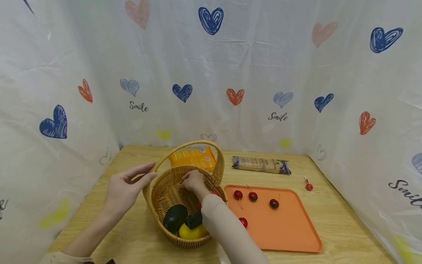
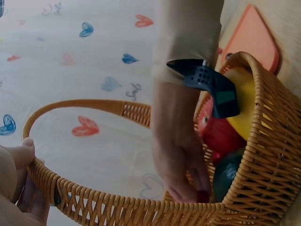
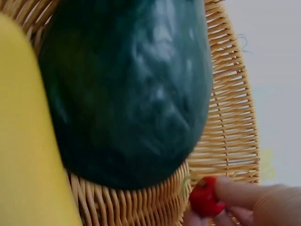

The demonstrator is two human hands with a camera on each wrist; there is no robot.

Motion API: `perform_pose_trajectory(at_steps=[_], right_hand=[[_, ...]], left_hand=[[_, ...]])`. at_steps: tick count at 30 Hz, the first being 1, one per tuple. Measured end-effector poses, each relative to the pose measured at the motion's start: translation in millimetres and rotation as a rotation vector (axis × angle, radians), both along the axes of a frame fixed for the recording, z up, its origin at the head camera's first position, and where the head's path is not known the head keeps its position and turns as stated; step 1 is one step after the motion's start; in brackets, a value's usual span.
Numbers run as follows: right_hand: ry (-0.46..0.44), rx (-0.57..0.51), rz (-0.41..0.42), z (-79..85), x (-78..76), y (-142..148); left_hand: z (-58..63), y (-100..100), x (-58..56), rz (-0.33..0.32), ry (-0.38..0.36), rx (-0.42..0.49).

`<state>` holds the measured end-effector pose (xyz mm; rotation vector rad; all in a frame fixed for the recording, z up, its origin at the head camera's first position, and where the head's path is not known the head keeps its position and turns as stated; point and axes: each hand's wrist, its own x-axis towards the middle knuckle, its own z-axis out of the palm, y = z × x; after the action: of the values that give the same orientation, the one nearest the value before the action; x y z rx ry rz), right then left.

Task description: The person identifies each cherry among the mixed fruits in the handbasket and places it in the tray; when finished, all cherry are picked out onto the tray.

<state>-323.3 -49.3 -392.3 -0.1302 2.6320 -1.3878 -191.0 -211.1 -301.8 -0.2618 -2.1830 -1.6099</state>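
A wicker basket (image 1: 169,194) stands tilted on the wooden table, its handle (image 1: 184,145) arched upward. My left hand (image 1: 122,190) pinches the left side of that handle between thumb and fingers. Inside the basket, my right hand (image 1: 194,181) holds a red cherry (image 3: 205,197) with thumb and fingertips, close to the woven wall. Below the hand lie a dark green, avocado-like fruit (image 1: 175,219) and a yellow fruit (image 1: 192,232). A red fruit (image 2: 220,129) sits beside them, mostly hidden by my right arm in the head view.
To the right is an orange tray (image 1: 280,231) with several cherries (image 1: 252,196) on it. Behind the basket lies an orange packet (image 1: 194,158), and a long clear packet (image 1: 260,165) lies at the back. A red lollipop (image 1: 308,186) is right of the tray. Heart-printed curtains surround the table.
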Motion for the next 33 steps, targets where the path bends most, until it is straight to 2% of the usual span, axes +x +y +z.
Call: perform_pose_trajectory(at_steps=[4, 10, 17, 24, 33], right_hand=[[-0.010, -0.075, 0.033, 12.2, 3.1, 3.4], [0.051, -0.048, 0.110, 28.1, 9.0, 14.3], [0.044, -0.052, 0.200, 33.1, 17.9, 27.4], [-0.005, -0.130, 0.347, 37.1, 27.4, 47.7], [0.027, -0.132, 0.471, 40.9, 35.9, 63.4]], left_hand=[[0.2, 0.6, -0.2, -0.007, 0.013, 0.005], [1.5, 1.4, 0.6, -0.002, 0.025, -0.013], [1.5, 2.8, 2.1, 0.010, 0.028, -0.024], [0.5, 4.1, 0.7, 0.000, 0.033, 0.006], [-0.1, 2.8, 1.8, 0.000, 0.039, -0.001]])
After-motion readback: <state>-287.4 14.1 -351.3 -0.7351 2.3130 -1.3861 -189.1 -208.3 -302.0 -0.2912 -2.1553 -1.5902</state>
